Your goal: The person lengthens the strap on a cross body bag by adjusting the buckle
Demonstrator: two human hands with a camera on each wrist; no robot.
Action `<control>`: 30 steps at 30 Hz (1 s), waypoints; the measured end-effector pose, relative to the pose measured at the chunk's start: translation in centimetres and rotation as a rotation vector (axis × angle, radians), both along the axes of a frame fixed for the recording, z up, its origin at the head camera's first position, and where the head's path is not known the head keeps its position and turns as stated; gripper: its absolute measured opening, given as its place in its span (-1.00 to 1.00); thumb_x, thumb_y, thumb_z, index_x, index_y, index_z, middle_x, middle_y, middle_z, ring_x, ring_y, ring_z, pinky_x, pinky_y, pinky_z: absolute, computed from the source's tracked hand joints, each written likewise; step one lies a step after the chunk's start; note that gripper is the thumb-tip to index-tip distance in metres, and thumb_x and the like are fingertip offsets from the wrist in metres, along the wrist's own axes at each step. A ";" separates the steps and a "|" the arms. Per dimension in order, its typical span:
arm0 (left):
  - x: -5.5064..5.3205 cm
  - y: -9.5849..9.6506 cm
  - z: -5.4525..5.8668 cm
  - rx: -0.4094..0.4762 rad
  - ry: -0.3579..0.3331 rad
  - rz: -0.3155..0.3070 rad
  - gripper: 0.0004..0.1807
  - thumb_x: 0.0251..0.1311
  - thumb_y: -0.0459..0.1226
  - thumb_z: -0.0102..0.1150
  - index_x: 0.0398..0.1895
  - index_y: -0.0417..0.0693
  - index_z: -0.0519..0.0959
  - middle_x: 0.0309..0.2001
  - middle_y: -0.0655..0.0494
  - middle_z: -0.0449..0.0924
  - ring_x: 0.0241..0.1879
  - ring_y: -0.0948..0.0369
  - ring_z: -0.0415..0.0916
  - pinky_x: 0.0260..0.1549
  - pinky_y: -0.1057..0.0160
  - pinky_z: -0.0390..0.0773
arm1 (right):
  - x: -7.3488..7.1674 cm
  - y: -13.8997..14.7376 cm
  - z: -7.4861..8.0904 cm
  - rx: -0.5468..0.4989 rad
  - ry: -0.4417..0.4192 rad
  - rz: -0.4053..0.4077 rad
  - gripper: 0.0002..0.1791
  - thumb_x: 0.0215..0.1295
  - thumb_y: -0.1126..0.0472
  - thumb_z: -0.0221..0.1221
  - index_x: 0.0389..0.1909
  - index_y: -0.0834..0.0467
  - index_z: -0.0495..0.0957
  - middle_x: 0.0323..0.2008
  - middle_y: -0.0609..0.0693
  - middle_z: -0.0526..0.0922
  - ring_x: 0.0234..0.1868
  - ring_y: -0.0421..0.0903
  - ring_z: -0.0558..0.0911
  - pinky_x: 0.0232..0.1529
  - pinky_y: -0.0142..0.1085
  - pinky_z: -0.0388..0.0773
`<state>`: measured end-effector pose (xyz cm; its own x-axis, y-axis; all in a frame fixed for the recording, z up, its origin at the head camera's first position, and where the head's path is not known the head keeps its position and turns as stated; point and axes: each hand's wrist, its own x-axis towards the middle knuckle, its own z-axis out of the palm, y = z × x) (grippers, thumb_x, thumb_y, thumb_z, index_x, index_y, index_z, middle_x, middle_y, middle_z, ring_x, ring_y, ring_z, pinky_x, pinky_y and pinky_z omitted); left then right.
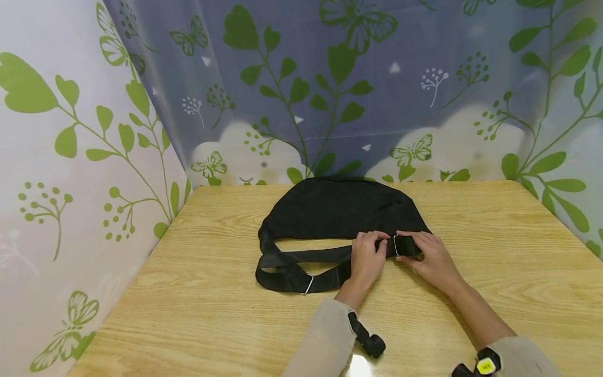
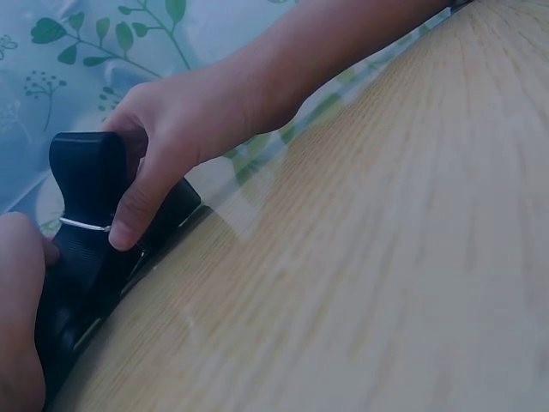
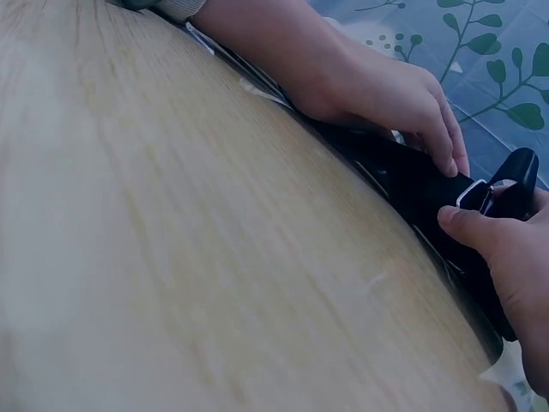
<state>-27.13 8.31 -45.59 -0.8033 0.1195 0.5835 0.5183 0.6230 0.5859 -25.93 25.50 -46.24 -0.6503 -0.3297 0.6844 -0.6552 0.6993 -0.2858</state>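
A black, half-moon-shaped bag (image 1: 341, 209) lies on the table with its webbing strap (image 1: 320, 255) looped in front of it. My left hand (image 1: 369, 259) pinches the strap just left of a silver metal slider (image 1: 396, 245). On the slider's other side, my right hand (image 1: 435, 260) holds the strap between thumb and fingers. A loop of webbing (image 2: 88, 167) bulges up beside the slider in the left wrist view. From the right wrist, my right thumb (image 3: 467, 225) shows right at the slider's edge. Another silver ring (image 1: 308, 284) sits on the strap's left part.
The wood-grain table (image 1: 188, 324) meets a patterned cloth backdrop (image 1: 292, 104) right behind the bag. A second printed cloth (image 1: 94, 183) hangs along the left side. Black camera mounts (image 1: 369, 340) are strapped to both wrists.
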 end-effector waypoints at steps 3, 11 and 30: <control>-0.1 0.0 -0.1 0.025 -0.033 0.016 -0.92 0.14 -0.30 0.19 -0.34 0.03 0.65 -0.35 0.24 0.61 -0.31 0.25 0.40 -0.23 0.32 0.35 | 0.1 0.0 0.1 0.024 -0.012 -0.011 -0.29 -0.27 0.34 0.45 0.06 0.23 0.47 -0.05 0.14 0.54 -0.01 0.19 0.44 0.04 0.12 0.17; -0.2 -0.1 -0.2 -0.045 0.022 0.021 -0.82 0.03 -0.31 0.30 -0.26 0.10 0.64 -0.28 0.27 0.56 -0.22 0.27 0.35 -0.14 0.35 0.32 | 0.2 0.2 0.0 0.053 0.015 -0.070 -0.36 -0.27 0.42 0.42 -0.02 0.29 0.47 -0.13 0.19 0.56 -0.05 0.20 0.46 0.06 0.07 0.14; 0.2 0.1 0.0 -0.432 -0.072 -0.030 -0.24 -0.14 0.29 0.20 0.13 0.13 0.43 -0.21 0.25 0.41 -0.26 0.32 0.31 -0.26 0.42 0.28 | 0.5 0.0 0.3 -0.020 0.024 -0.014 -0.54 -0.13 0.55 0.25 -0.08 0.28 0.56 -0.28 0.11 0.58 -0.18 0.09 0.49 -0.03 0.05 0.21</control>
<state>-26.92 8.41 -45.54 -0.8325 0.3642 0.4175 0.5072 0.8043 0.3097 -25.43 25.48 -45.99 -0.6381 -0.3067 0.7063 -0.6522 0.7028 -0.2840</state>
